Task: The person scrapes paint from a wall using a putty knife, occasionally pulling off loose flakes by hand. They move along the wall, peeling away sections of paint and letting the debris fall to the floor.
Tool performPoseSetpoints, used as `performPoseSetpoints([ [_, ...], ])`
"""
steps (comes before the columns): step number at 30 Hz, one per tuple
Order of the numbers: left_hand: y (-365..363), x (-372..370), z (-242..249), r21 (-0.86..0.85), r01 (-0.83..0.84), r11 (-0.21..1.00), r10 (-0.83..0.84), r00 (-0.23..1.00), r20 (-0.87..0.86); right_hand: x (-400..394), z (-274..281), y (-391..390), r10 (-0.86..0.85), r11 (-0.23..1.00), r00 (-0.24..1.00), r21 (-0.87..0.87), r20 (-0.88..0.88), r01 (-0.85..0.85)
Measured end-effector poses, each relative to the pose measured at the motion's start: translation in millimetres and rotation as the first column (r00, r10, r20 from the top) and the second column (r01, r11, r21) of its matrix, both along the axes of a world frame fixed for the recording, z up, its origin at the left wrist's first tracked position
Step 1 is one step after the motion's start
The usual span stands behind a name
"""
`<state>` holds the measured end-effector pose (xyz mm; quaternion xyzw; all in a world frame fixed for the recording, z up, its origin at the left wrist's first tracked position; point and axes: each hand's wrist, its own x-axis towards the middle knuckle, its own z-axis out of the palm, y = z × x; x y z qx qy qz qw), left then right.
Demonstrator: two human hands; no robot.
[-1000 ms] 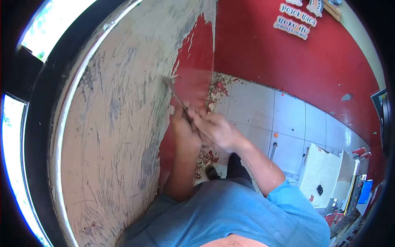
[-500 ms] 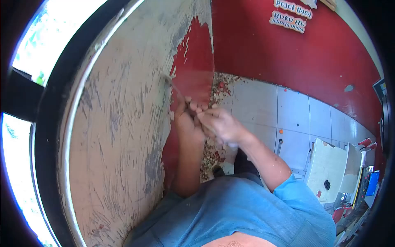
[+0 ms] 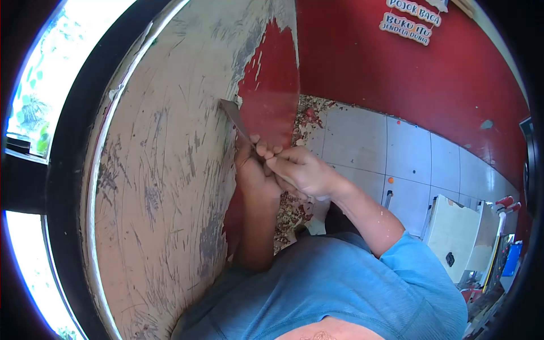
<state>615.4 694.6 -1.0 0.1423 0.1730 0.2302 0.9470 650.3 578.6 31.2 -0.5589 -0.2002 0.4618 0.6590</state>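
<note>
A paint scraper (image 3: 232, 113) with a flat, widening metal blade meets the wall at the edge between bare beige plaster (image 3: 170, 147) and leftover red paint (image 3: 269, 96). My left hand (image 3: 253, 170) is closed around the scraper low on its length, close to the wall. On the handle side, my right hand (image 3: 306, 173) is closed too, its fingers touching those of my left. Between them, the two hands hide most of the handle. Grey patches and many scratch marks cover the stripped plaster.
Paint flakes (image 3: 292, 218) litter the floor along the wall's foot. A dark window frame (image 3: 68, 187) stands at left. The adjoining red wall (image 3: 408, 73) carries a lettered sign (image 3: 406, 28). White furniture (image 3: 453, 232) stands on the tiles at right.
The blade, blurred before, now shows sharply at nearly the same spot on the wall. Both hands keep their hold. The view has shifted slightly.
</note>
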Motion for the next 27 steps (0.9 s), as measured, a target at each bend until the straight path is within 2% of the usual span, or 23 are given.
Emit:
performPoseSetpoints([
  [2, -10.2, -0.3, 9.5, 0.027, 0.001, 1.0, -0.001, 1.0, -0.018, -1.6, 6.0, -8.9, -0.043, 0.999, 0.998, -0.014, 0.05, 0.043],
  [3, -13.3, -4.4, 10.3, 0.029, 0.004, 1.0, -0.003, 1.0, -0.011, -4.1, 10.1, -12.6, -0.027, 1.0, 0.999, 0.003, -0.022, 0.027],
  [4, -15.7, -2.7, 12.5, 0.026, 0.006, 1.0, -0.006, 1.0, -0.005, 2.7, 14.3, -8.3, -0.027, 0.999, 0.999, -0.017, 0.017, 0.028],
  [5, -13.9, -0.1, 15.6, 0.104, -0.002, 0.995, 0.015, 0.992, -0.122, 5.7, 16.0, -1.1, -0.026, 0.999, 0.999, -0.043, 0.036, 0.027],
  [6, -9.4, 2.2, 9.1, 0.059, 0.003, 0.998, 0.002, 0.996, -0.085, 7.1, 14.0, 2.2, -0.015, 0.997, 0.999, -0.074, 0.042, 0.018],
  [7, -2.3, 3.8, 0.6, 0.019, 0.001, 1.0, 0.0, 0.999, -0.052, 16.8, -2.3, 5.1, 0.086, 0.996, 0.996, -0.027, 0.038, -0.085],
  [8, 3.1, 8.9, -1.9, -0.01, 0.004, 1.0, -0.004, 1.0, 0.008, 17.7, -5.6, 0.5, 0.066, 0.998, 0.996, -0.011, 0.059, -0.066],
  [10, -13.6, 2.2, 10.1, 0.093, 0.014, 0.996, -0.006, 0.996, -0.089, 14.1, -0.4, -10.0, 0.023, 0.999, 0.994, 0.02, 0.105, -0.025],
  [11, -17.8, 5.0, 16.2, 0.148, 0.022, 0.989, -0.003, 0.992, -0.127, 6.8, 13.7, -14.0, -0.033, 0.999, 0.997, -0.009, -0.075, 0.033],
  [14, -2.3, 14.6, 10.2, 0.157, 0.028, 0.987, -0.005, 0.99, -0.144, 21.9, 14.2, -1.0, 0.022, 0.997, 1.0, -0.071, 0.02, -0.021],
  [15, 4.5, 19.3, 5.9, 0.074, 0.021, 0.997, -0.023, 0.999, 0.027, 29.2, 2.5, 3.9, 0.066, 0.998, 0.997, 0.004, 0.028, -0.066],
  [18, -4.7, 22.5, 10.4, 0.013, 0.033, 0.999, -0.033, 0.999, 0.017, 26.7, -2.5, -0.4, 0.005, 1.0, 0.998, -0.016, 0.064, -0.004],
  [19, -7.1, 24.7, 14.3, 0.061, 0.018, 0.998, -0.015, 0.999, -0.039, 21.7, 8.8, -6.5, -0.037, 0.999, 0.999, 0.002, 0.029, 0.037],
  [21, -10.3, 27.6, 18.4, 0.16, 0.002, 0.987, 0.021, 0.989, -0.147, 33.1, 9.6, -0.7, -0.004, 1.0, 0.999, 0.005, 0.044, 0.004],
  [24, 14.2, 39.4, 6.4, 0.069, 0.048, 0.996, -0.05, 0.998, 0.026, 31.7, 4.8, 6.2, 0.012, 1.0, 1.0, -0.01, 0.023, -0.012],
  [26, 0.9, 41.8, 16.5, 0.136, 0.03, 0.99, -0.017, 0.996, -0.093, 40.9, 4.9, 4.8, -0.021, 1.0, 0.993, 0.016, 0.118, 0.019],
  [27, -6.5, 39.8, 20.9, 0.163, 0.026, 0.986, 0.0, 0.987, -0.158, 37.4, 5.4, -1.0, -0.051, 0.998, 0.998, 0.04, 0.04, 0.049],
])
